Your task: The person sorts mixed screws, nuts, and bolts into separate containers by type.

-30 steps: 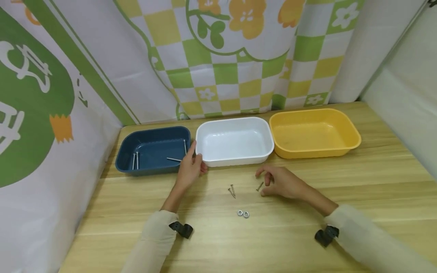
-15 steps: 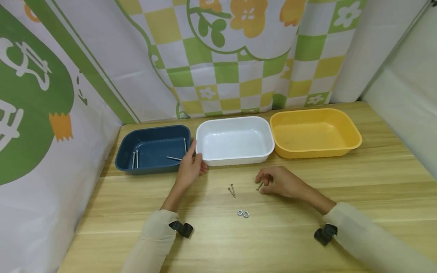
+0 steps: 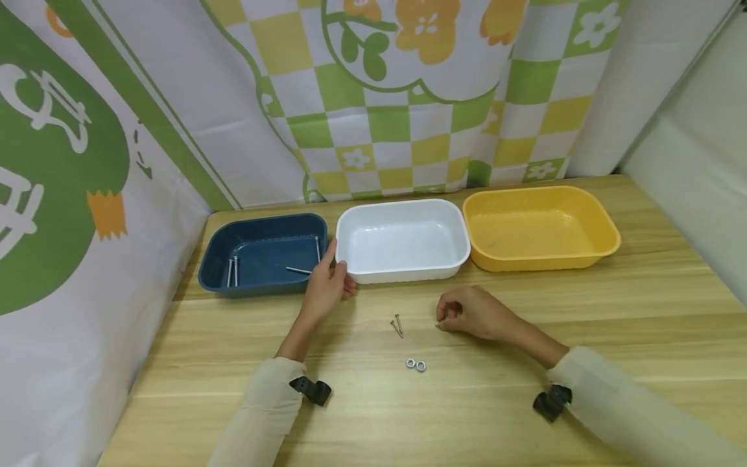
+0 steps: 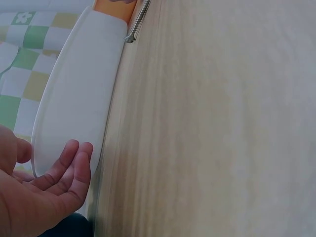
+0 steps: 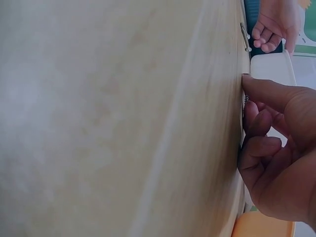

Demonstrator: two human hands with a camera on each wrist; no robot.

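Observation:
My left hand rests against the near left corner of the white bin, fingers loosely bent, as the left wrist view also shows. With thumb and fingers, my right hand pinches a small screw low over the wooden table; the hand hides most of it, and only its head end peeks out in the head view. Between the hands lie two bronze-coloured screws side by side. Nearer to me are two silver nuts, a left nut and a right nut.
Left of the white bin stands a dark blue bin holding several long nails. A yellow bin stands to its right. All three line the table's back edge, before a patterned cloth.
The right hand's thumb and fingers have closed on the screw, which lay in view between them a second ago. The left hand stays at the white bin.

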